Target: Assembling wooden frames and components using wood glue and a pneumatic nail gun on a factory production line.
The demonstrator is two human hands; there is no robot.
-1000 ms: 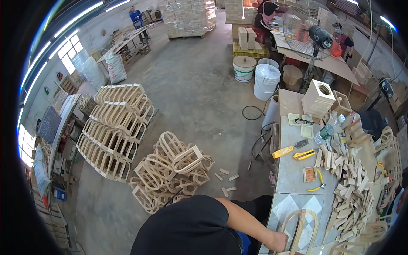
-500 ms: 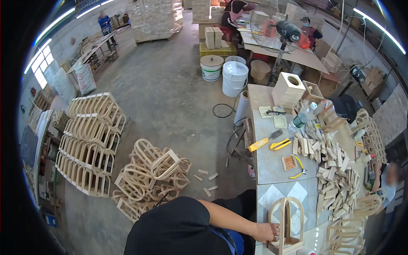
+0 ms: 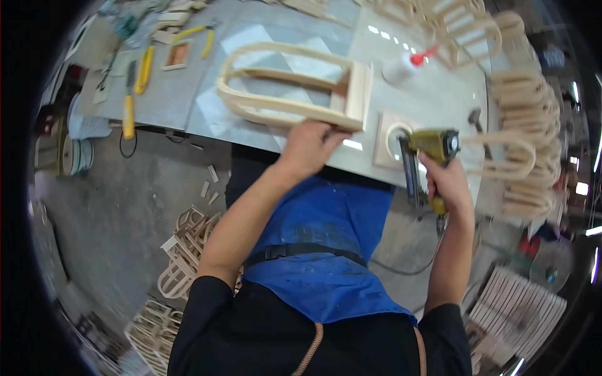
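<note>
Concrete floor (image 3: 125, 182) stretches along our left, between the heap of wooden frames (image 3: 188, 250) and the near edge of our table (image 3: 166, 94). Next come a yellow-handled tool (image 3: 129, 106), its handle reaching that edge, a yellow cutter (image 3: 145, 70), a small tray (image 3: 177, 55) and yellow pliers (image 3: 209, 42). Close to the front edge sits our arched frame (image 3: 279, 104): smooth, pale loops rounded at the left, joined by a flat end at the right, browner inside. Our left hand (image 3: 306, 147) grips its near rail beside that end. Glossy tabletop separates it from a white bottle (image 3: 398, 70) and a square board (image 3: 384, 139). Our right hand (image 3: 448, 182) wraps the handle of a nail gun (image 3: 433, 143); stacked loops (image 3: 527, 135) line the far right
</note>
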